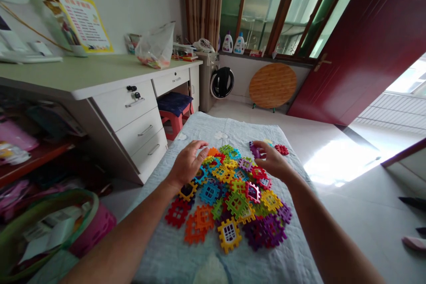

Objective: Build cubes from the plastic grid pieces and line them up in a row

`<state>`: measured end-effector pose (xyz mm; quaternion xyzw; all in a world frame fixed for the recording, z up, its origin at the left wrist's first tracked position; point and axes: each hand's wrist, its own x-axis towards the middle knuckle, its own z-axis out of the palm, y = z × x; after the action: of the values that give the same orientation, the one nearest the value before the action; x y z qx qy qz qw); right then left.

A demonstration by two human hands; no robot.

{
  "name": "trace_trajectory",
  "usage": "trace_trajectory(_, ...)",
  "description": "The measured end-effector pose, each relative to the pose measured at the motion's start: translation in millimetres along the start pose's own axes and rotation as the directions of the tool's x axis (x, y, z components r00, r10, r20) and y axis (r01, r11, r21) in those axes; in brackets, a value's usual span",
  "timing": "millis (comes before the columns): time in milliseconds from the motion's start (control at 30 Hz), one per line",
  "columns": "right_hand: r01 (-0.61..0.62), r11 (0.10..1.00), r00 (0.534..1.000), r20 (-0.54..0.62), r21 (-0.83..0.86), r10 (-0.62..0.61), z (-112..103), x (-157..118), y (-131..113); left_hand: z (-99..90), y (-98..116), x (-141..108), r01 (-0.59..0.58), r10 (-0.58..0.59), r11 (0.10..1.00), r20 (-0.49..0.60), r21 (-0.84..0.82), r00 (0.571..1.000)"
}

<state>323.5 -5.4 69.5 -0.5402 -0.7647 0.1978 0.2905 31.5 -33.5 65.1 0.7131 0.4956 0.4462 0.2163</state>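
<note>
A loose pile of square plastic pieces with notched edges, in yellow, blue, green, red, orange and purple, lies on a light blue cloth. At the pile's upper left is my left hand, its thumb and fingers apart, with nothing seen in it. My right hand is over the pile's upper right, beside a purple piece; its fingers are curved around or against that piece, and the exact contact is hard to make out. A red piece lies just beyond the right hand.
At the left stands a desk with drawers and a plastic bag on top. A red stool is tucked beneath it. A basket sits at lower left. Beyond are a washing machine, a round wooden board and a red door.
</note>
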Motion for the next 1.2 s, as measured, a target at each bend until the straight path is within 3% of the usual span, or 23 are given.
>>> trace_trajectory(67, -0.013, 1.000, 0.991, 0.134, -0.020, 0.016, 4, 4, 13, -4.4, -27, 3, -0.042, 0.053, 0.987, -0.069, 0.154, 0.996)
trace_trajectory(133, 0.069, 0.996, 0.970, 0.238, -0.055, -0.054, 9, 4, 16, -4.9, -54, 2, -0.006, 0.027, 0.978, -0.100, 0.208, 0.995)
trace_trajectory(300, 0.212, 0.969, 0.934, 0.319, -0.128, -0.163, 19, 3, 11, -1.1, -88, -2, 0.187, -0.173, 0.975, -0.115, 0.119, 0.978)
trace_trajectory(467, 0.227, 0.963, 0.919, 0.361, -0.147, -0.161, 19, 4, 12, -0.6, -91, -2, 0.236, -0.228, 0.969, -0.109, 0.072, 0.968)
trace_trajectory(700, 0.034, 0.928, 0.971, 0.231, -0.371, 0.057, 36, 8, 2, 0.4, -90, -3, 0.244, -0.236, 0.966, -0.090, 0.091, 0.968)
trace_trajectory(900, 0.079, 0.911, 0.972, 0.236, -0.404, 0.020, 41, 10, 3, 1.2, -89, -4, 0.221, -0.215, 0.970, -0.071, 0.103, 0.974)
trace_trajectory(1033, 0.065, 0.921, 0.989, 0.149, -0.383, -0.008, 28, 31, 16, 1.3, -89, -4, 0.224, -0.218, 0.969, -0.068, 0.106, 0.974)
trace_trajectory(1200, -0.063, 0.879, 0.992, 0.070, -0.473, 0.109, 17, 79, 33, 0.1, -87, -5, 0.235, -0.230, 0.967, -0.058, 0.102, 0.971)
